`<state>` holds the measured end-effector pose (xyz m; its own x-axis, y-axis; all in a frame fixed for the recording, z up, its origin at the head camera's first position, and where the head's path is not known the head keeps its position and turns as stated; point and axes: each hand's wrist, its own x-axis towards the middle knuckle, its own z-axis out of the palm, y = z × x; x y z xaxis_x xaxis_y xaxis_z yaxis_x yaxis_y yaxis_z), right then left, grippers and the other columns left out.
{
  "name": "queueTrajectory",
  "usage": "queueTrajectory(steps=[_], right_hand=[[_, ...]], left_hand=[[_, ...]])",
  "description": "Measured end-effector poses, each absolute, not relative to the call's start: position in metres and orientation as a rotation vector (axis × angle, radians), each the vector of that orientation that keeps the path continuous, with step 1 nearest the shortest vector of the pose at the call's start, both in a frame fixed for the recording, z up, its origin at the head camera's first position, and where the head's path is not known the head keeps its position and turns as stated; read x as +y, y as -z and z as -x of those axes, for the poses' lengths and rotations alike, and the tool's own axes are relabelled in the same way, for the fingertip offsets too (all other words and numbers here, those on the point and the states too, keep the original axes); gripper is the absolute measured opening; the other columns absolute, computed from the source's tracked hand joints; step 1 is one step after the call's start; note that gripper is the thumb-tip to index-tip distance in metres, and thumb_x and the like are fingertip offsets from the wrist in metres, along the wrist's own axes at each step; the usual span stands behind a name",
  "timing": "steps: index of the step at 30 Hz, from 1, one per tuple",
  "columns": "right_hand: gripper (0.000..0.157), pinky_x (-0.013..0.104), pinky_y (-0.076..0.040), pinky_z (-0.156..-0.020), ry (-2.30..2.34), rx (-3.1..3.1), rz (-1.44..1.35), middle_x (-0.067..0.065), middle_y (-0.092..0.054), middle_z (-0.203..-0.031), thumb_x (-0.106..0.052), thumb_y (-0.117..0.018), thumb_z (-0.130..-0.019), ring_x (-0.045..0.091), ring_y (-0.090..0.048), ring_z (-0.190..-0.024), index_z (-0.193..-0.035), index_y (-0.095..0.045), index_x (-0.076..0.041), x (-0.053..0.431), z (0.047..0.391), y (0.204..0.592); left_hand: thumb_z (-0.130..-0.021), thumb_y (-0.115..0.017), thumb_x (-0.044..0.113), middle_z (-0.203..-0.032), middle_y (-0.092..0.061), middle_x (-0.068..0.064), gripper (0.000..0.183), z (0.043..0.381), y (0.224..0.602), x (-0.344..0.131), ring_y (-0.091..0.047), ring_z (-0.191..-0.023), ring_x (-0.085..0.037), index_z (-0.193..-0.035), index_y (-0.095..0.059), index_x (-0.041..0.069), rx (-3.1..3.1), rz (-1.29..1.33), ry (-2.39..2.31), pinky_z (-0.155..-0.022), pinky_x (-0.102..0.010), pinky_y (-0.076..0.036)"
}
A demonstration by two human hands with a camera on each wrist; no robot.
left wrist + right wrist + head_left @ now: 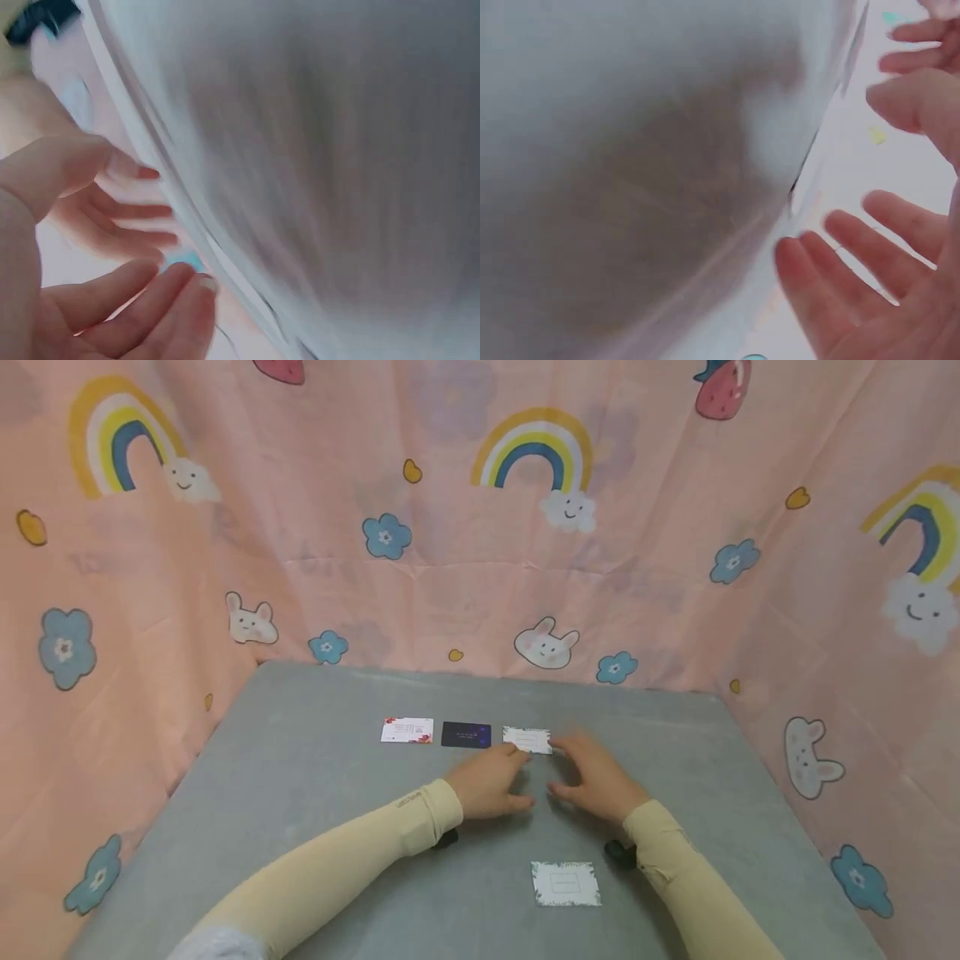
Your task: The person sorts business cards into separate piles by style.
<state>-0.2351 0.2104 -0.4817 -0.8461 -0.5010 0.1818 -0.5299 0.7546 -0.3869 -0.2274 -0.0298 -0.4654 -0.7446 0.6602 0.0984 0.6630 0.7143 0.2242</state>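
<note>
Three cards lie in a row on the grey table. The left one is a white card with red flowers [407, 730], beside it a dark card [466, 735], then a white card with a leafy border [527, 740]. My left hand [487, 782] is at that third card's near left edge, and my right hand [602, 779] is at its right edge. Whether either touches it, I cannot tell. Both the left fingers [139, 319] and the right fingers [877, 259] look extended and hold nothing in the wrist views. A second leafy-bordered white card [566, 883] lies nearer me.
The grey tabletop [300, 827] extends around the cards. Pink patterned cloth [465, 602] hangs along its back and both sides. Dark wrist-worn devices show beneath both cream sleeves [360, 839].
</note>
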Motion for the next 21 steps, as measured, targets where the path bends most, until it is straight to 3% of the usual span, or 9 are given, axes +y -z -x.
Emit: queueTrajectory(steps=[5,10,16,21], right_hand=[[0.069,0.047,-0.048,-0.104,-0.612,-2.871,-0.889,0.0,-0.064,-0.131,-0.046,-0.081,-0.082,0.022,-0.057,-0.125,-0.138,-0.058,-0.014,0.22,0.169,0.478],[0.07,0.04,-0.051,-0.097,-0.545,-2.902,-0.894,-0.013,-0.061,-0.126,-0.059,-0.082,-0.074,0.011,-0.057,-0.117,-0.13,-0.064,-0.02,0.23,0.12,0.48],[0.056,0.034,-0.053,-0.092,-0.561,-2.976,-0.902,-0.019,-0.056,-0.119,-0.047,-0.088,-0.072,0.003,-0.054,-0.11,-0.119,-0.069,-0.025,0.231,0.104,0.479],[0.045,0.026,-0.052,-0.082,-0.615,-2.962,-0.932,-0.018,-0.056,-0.113,-0.04,-0.088,-0.073,0.001,-0.052,-0.098,-0.112,-0.068,-0.027,0.23,0.105,0.481]], left_hand=[[-0.086,-0.071,0.056,-0.117,-0.068,-0.002,0.067,0.17,0.464,-0.027,-0.065,-0.107,-0.015,-0.132,-0.06,0.009,-2.831,1.231,0.322,-0.092,-0.03,-0.053],[-0.084,-0.071,0.062,-0.101,-0.066,0.006,0.06,0.135,0.469,-0.017,-0.062,-0.089,-0.008,-0.12,-0.064,0.014,-2.816,1.29,0.23,-0.075,-0.023,-0.052],[-0.076,-0.08,0.06,-0.097,-0.063,0.008,0.058,0.116,0.471,-0.008,-0.056,-0.086,-0.005,-0.111,-0.065,0.016,-2.818,1.307,0.211,-0.07,-0.019,-0.047],[-0.08,-0.08,0.047,-0.094,-0.064,0.007,0.043,0.111,0.472,-0.007,-0.057,-0.083,-0.006,-0.107,-0.067,0.016,-2.779,1.316,0.193,-0.071,-0.02,-0.048]])
